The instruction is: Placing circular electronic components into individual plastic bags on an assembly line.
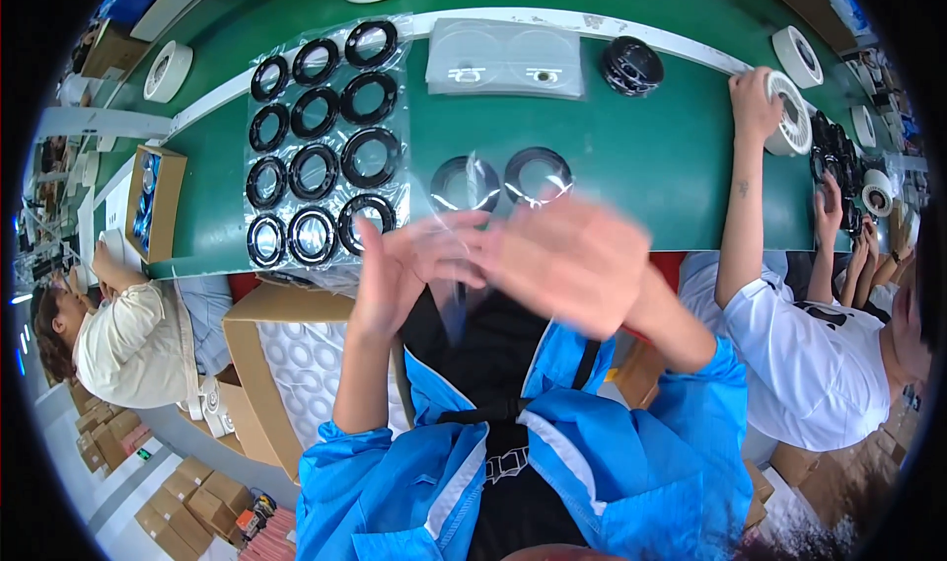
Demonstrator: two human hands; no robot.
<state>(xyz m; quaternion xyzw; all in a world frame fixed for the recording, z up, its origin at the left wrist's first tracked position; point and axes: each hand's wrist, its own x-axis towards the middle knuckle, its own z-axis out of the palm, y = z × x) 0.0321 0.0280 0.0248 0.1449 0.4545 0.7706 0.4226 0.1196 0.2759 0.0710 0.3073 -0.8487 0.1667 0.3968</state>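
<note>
Your left grip is open: its fingers extend to the right and its thumb stands apart. Your right grip is close to the left fingertips; because of motion blur, you cannot tell whether it is open or closed. Find the left ring and right ring, both black, on the table just beyond your grips. Left of them lies a clear bag carrying rows of black rings.
</note>
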